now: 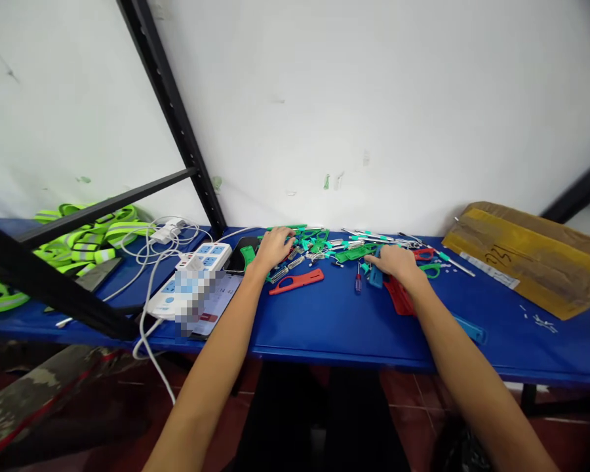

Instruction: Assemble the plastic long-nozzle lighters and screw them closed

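Observation:
My left hand (pixel 274 246) is at the left end of a pile of small parts, its fingers curled down among green and red plastic pieces; what they hold is hidden. A red plastic lighter casing (pixel 297 280) with an oval finger hole lies just in front. My right hand (pixel 394 260) is closed at the pile's right side, its thumb across a blue plastic casing (pixel 375 278). Red casings (pixel 399 298) lie under that wrist. Left of the hand is a small screwdriver (pixel 358 282). Green casings (pixel 356 253) and metal tubes lie between the hands.
A white power strip (pixel 211 257) with cables and a phone (pixel 216 303) lie at left. Beyond the black rack post (pixel 174 118) are yellow-green reflective straps (pixel 86 244). A taped cardboard box (pixel 526 259) stands at right. Another blue piece (pixel 472 330) lies beside my right forearm.

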### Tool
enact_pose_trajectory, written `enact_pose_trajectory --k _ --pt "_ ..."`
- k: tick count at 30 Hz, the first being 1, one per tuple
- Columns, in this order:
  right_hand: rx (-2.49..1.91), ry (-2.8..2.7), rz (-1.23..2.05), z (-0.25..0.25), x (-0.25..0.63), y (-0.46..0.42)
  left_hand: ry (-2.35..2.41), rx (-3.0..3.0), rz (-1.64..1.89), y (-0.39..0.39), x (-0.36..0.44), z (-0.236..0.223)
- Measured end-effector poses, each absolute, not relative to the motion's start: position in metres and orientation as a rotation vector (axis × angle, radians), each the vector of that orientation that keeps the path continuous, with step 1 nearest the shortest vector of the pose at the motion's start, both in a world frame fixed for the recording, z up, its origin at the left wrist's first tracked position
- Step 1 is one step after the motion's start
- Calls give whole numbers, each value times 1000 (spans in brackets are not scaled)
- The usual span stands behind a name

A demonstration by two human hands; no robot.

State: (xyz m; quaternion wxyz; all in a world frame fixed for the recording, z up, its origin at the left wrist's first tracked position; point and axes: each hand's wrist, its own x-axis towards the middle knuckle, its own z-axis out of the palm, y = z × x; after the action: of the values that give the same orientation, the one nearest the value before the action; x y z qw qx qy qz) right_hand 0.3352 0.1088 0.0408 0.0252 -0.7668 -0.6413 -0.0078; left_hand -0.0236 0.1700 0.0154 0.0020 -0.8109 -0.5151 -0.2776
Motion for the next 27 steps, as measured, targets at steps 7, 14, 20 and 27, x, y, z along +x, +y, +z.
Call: enact_pose_trajectory --k 7,14,20,27 --pt "-2246 -1804 -160 55 331 100 -1629 -2358 -1116 166 -28 22" --pt "-1908 -1802 -369 55 314 88 -1676 -2201 -1243 172 -33 19" --pt "-2157 -1702 -267 53 352 90 -1666 -2164 -1286 175 -43 21" --pt "-1714 -1612 -115 68 389 100 -1624 -2197 -1319 179 -46 19"
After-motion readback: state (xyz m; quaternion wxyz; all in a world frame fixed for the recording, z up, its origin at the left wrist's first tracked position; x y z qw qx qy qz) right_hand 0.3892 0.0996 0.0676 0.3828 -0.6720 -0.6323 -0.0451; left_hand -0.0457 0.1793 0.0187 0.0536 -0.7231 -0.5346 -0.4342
